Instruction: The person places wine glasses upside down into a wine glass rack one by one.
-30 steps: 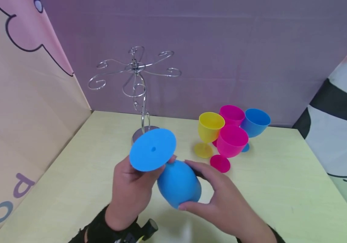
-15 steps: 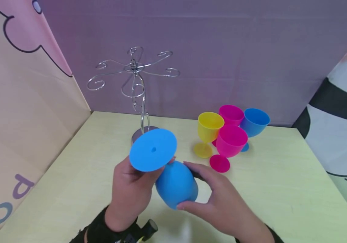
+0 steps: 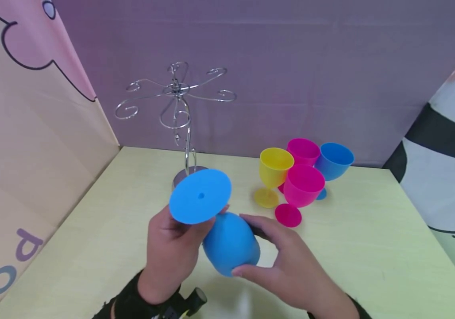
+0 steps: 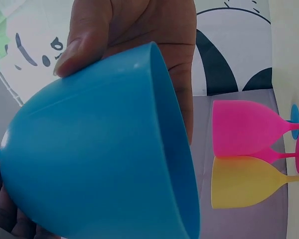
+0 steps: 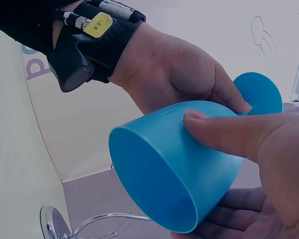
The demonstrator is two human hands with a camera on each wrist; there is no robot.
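Both hands hold one blue plastic goblet above the table, tipped so that its round foot faces up and its mouth points down. My left hand pinches the stem just under the foot. Around the bowl, my right hand has its thumb on one side and its fingers on the other. In the right wrist view the bowl shows its hollow inside, with nothing in it. Up close in the left wrist view, the bowl covers much of the left hand's fingers.
Behind the hands at right stands a cluster of goblets: a yellow one, a front pink one, a rear pink one and a blue one. A silver wire stand with curled arms rises at back left, near the purple backdrop.
The bowl and the right hand have shifted very slightly left. Left hand, stem grip and the standing goblets stay as they were.
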